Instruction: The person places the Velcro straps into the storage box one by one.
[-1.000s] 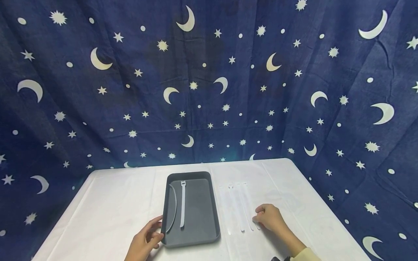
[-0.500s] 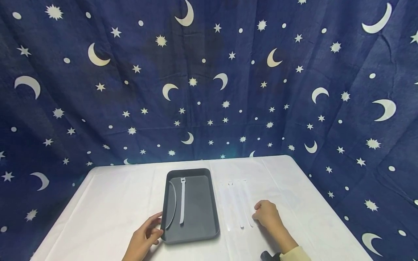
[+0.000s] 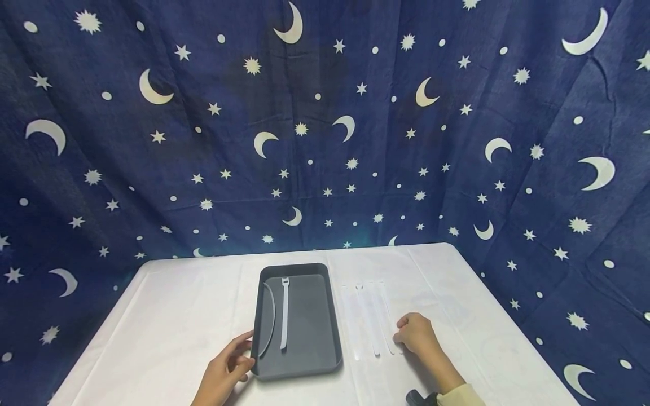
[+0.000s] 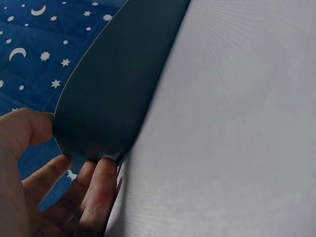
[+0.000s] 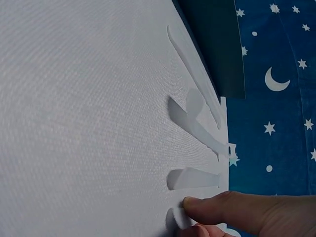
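Note:
Against the left wall of a dark grey tray rests my left hand. In the left wrist view its thumb and fingers touch the tray's outside corner. My right hand pinches the near end of the rightmost white cable tie between thumb and index finger. Several more cable ties lie roughly parallel between that hand and the tray, faint against the white cloth. Inside the tray are a flat cable tie with a square-holed head and a bowed one along the left wall.
White cloth covers the table. Behind it and on the right hangs a dark blue curtain with moons and stars. A black device sits at my right wrist by a pale yellow sleeve.
The right wrist has swung slightly left while its fingers stay at the rightmost cable tie's near end. My left hand and the tray have kept their places; the head view shifted a little.

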The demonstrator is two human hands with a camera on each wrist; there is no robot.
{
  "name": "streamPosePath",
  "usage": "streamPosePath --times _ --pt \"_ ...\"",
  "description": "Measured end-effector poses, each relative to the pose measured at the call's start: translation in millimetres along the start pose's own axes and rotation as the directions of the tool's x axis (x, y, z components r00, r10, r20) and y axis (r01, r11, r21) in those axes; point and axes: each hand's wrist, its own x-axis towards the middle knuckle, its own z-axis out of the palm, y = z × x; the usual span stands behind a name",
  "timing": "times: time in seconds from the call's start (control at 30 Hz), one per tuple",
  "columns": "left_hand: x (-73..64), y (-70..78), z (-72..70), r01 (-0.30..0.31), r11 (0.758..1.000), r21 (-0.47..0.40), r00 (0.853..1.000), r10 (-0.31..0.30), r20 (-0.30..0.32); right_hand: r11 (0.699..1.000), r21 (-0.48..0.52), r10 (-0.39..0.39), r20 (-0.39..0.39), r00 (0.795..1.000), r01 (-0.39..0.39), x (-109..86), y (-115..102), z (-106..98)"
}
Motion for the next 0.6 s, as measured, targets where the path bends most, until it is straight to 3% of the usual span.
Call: streamPosePath --times 0.33,0.6 --pt "-0.4 -0.4 -0.8 -0.006 1.0 -0.015 1.0 0.006 0.018 1.0 0.002 0.023 0.008 1.0 -0.023 0.3 -0.1 2.4" --pt "0.4 -0.4 0.2 -0.006 1.0 -0.011 1.0 0.006 0.016 0.999 -0.004 -0.033 0.01 0.999 0.033 4.5 2.4 -0.4"
